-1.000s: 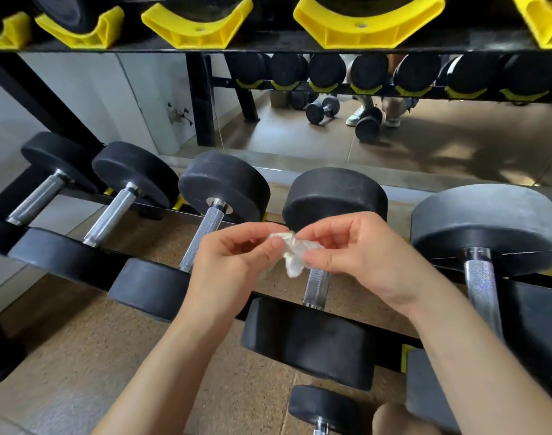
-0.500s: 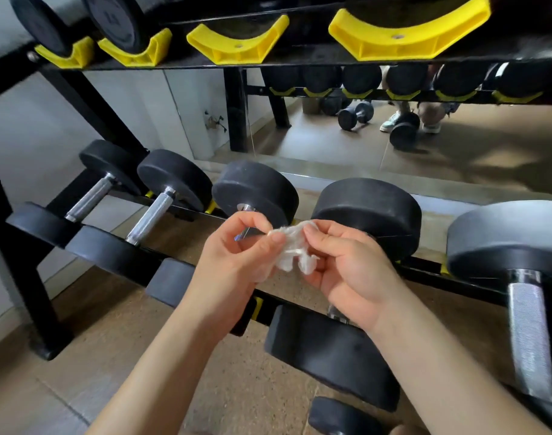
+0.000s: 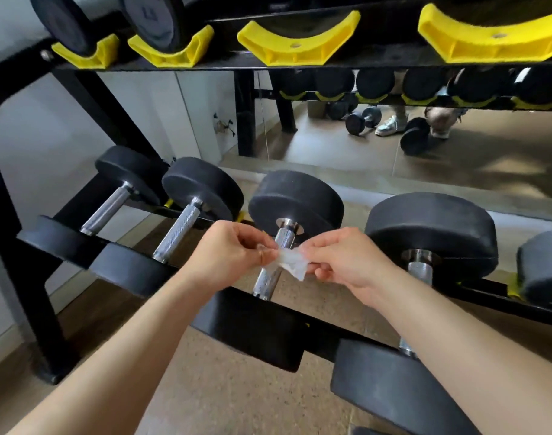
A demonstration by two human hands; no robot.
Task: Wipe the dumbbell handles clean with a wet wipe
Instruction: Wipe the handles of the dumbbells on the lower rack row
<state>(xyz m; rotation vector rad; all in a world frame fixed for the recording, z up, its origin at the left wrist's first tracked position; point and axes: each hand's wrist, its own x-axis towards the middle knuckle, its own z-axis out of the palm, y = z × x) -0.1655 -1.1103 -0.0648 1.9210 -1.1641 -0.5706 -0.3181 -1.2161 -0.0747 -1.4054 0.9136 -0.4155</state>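
Rack (image 3: 44, 309), lower tier: 3rd dumbbell (image 3: 296, 199) from left, handle (image 3: 268, 282) running 1-to-7 o'clock. Left hand (image 3: 227, 255) at its 9, right hand (image 3: 346, 262) at its 3, equally near. Both pinch the wipe (image 3: 292, 263) stretched across it; contact w/ handle unclear.

No readable text, upper dumbbell (image 3: 155, 20) marking blurred

The wet wipe (image 3: 292, 262) is a small crumpled white scrap, pinched at one end by the left hand (image 3: 230, 255) and at the other by the right hand (image 3: 350, 262), pulled out flat-ish just in front of the third handle (image 3: 270, 277). Can't tell if it's touching the metal. The dumbbells (image 3: 202, 186) sit in a row on the rack (image 3: 26, 252), with black round heads and knurled chrome handles sloping up and away. The fourth handle (image 3: 420, 271) is half hidden behind the right wrist.
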